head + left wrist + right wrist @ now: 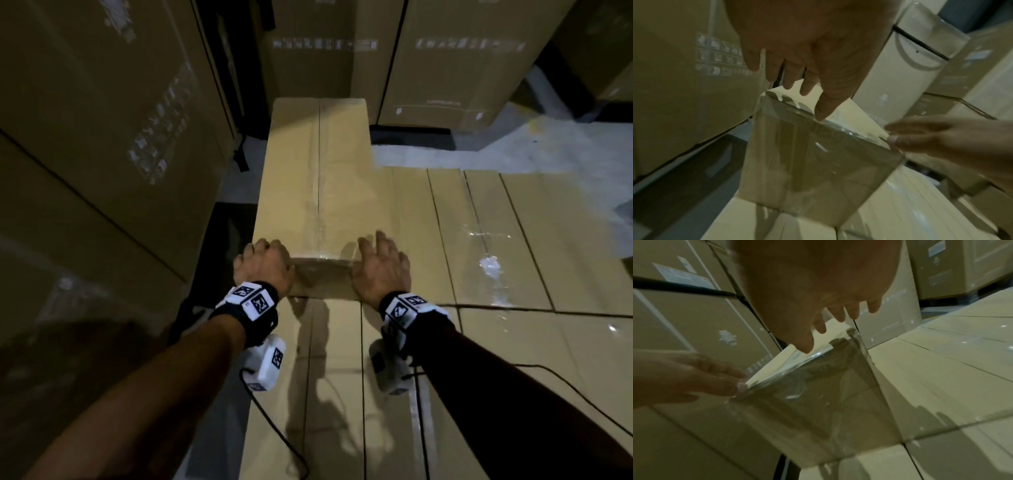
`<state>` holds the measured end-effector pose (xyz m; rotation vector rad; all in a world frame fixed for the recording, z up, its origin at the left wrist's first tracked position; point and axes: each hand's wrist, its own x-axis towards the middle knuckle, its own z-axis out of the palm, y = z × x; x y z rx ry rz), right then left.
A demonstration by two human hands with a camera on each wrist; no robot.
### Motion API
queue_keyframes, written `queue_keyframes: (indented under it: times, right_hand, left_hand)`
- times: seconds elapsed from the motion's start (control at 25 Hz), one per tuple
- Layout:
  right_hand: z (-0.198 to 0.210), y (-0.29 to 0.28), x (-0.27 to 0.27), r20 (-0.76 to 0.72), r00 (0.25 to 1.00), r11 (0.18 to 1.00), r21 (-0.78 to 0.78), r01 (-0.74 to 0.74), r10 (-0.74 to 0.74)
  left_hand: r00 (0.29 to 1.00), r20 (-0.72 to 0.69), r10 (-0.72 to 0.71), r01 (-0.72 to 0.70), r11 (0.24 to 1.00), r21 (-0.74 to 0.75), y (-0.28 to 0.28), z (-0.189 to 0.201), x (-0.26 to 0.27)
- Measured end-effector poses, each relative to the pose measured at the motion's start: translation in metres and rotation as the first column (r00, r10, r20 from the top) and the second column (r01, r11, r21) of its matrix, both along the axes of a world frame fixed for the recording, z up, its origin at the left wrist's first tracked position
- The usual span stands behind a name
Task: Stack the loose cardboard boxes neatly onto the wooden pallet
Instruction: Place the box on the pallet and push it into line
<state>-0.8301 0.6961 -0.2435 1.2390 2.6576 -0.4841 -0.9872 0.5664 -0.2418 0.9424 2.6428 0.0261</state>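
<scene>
A black strap (241, 156) hangs down by the grey floor (548, 150). Thin black cables (274, 431) trail near the bottom edge.

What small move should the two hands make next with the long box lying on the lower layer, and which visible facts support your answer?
Probably a gentle push forward and a squaring-up. Both the left hand and the right hand lie on the near end of the long box, which already rests on the layer of boxes, while its far end overhangs that layer's back edge.
</scene>
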Motion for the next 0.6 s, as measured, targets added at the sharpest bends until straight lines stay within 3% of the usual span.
queue_keyframes:
  times: [0.2, 0.6]
  right_hand:
    - [0.030, -0.093, 0.070, 0.026, 0.999, 1.000, -0.003, -0.031, 0.031]
    - [0.097, -0.302, 0.234, -0.170, 0.955, 0.970, -0.029, 0.239, -0.241]
  left_hand:
    - [0.984, -0.093, -0.152, 0.150, 0.988, -0.031, -0.077, 0.031, 0.074]
    - [0.941, -0.130, -0.314, 0.333, 0.928, 0.166, -0.268, 0.114, 0.221]
